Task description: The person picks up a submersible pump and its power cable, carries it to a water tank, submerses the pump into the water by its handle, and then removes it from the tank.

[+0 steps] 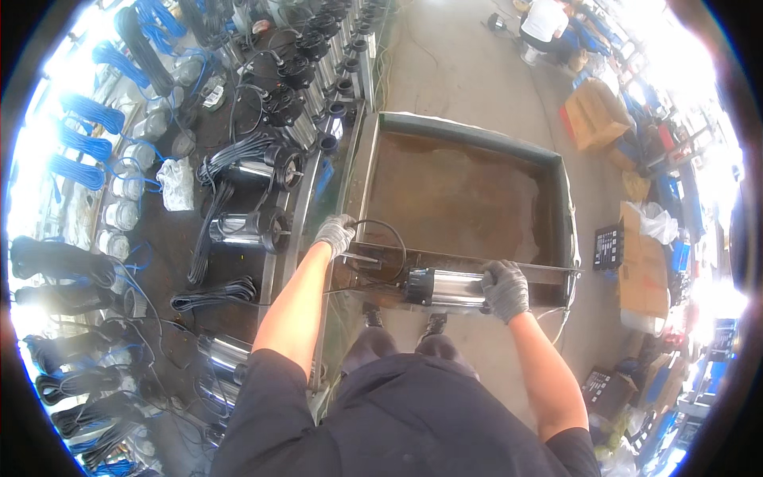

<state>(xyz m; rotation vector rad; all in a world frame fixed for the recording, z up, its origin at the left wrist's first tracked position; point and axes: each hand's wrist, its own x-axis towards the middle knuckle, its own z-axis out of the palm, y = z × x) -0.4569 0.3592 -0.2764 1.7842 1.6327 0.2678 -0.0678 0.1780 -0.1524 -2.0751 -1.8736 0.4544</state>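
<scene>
The handling looks under way and unfinished: the steel cylinder (451, 288) lies across the near end of the tank (469, 136), clear of the brown water (461, 199), while similar cylinders (238, 228) rest on the dark surface (168, 238) to the left. The right hand (505, 290) has its gloved fingers grasping one end; the left hand (336, 234) curls at a black cable (402, 241), its grip unclear. The cylinder looks shiny, with a black collar at its left end.

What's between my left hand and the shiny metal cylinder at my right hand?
The head view shows a loop of black cable between your left hand and the cylinder, with part of the tray behind it.
</scene>
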